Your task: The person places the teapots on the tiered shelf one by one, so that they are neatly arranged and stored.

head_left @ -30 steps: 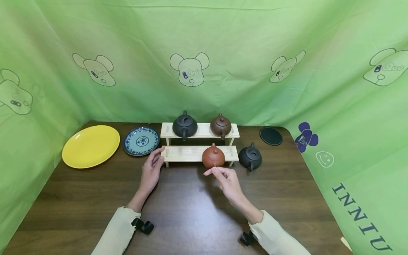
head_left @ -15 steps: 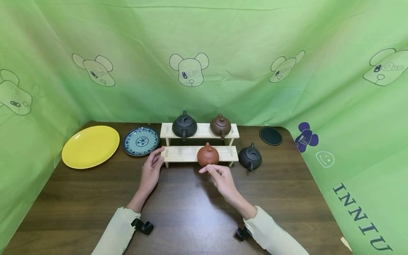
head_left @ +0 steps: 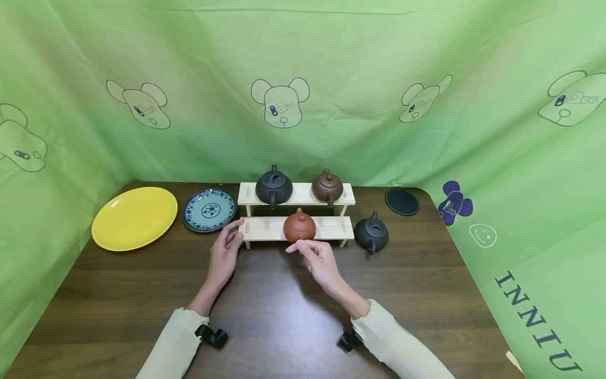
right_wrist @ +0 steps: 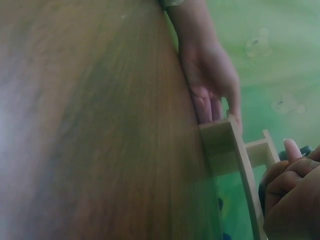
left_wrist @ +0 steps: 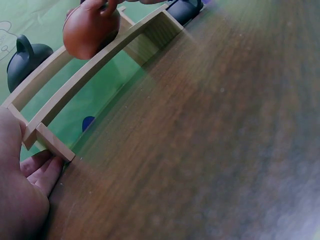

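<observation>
My right hand (head_left: pixel 322 263) pinches the handle of an orange-brown clay teapot (head_left: pixel 299 225), its handle towards me. In the left wrist view this teapot (left_wrist: pixel 90 30) is over the lower board; I cannot tell whether its base touches the wood. My left hand (head_left: pixel 224 255) holds the left end of the lower wooden shelf (head_left: pixel 265 228), thumb and fingers about its end and leg, as the right wrist view also shows of that hand (right_wrist: pixel 210 75). On the upper shelf (head_left: pixel 303 195) stand a black teapot (head_left: pixel 273 188) and a dark brown teapot (head_left: pixel 327 187).
Another black teapot (head_left: pixel 371 235) stands on the table (head_left: pixel 284 316), just right of the lower shelf. A black round mat (head_left: pixel 402 202) lies at the back right. On the left are a blue patterned plate (head_left: pixel 210 210) and a yellow oval plate (head_left: pixel 134 219). Green cloth (head_left: pixel 350 126) surrounds the table.
My right hand has moved the orange-brown teapot leftward along the lower shelf, from its right part to about its middle. My left hand has stayed at the shelf's left end.
</observation>
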`<state>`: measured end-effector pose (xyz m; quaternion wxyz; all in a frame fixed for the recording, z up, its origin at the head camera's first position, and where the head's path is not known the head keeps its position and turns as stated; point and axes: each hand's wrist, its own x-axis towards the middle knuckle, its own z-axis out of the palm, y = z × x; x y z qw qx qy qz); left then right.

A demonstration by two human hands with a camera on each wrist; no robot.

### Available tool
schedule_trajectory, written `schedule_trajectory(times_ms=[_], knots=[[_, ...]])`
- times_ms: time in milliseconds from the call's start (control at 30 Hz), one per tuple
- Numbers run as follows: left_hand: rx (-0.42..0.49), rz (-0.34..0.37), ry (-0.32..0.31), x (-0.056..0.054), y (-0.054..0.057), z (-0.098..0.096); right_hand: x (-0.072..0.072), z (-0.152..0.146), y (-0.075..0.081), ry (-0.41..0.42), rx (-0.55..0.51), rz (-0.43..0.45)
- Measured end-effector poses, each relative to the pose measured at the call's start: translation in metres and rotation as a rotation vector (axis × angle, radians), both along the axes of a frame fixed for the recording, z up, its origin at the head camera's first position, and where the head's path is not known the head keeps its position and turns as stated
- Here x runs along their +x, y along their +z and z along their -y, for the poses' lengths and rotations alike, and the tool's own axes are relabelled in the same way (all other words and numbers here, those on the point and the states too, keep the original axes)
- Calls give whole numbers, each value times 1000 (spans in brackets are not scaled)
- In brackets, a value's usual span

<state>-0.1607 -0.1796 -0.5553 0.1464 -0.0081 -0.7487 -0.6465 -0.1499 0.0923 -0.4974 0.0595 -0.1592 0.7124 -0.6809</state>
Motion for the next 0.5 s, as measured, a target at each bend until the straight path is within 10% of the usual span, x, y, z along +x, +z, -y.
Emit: schedule_trajectory(times_ms=[267,500], knots=[[13,50,-2,-13,-24,8,-3,14,-3,1,9,-16],[33,40,-10,-12,-22,8,-6,26,-4,15,21,-36]])
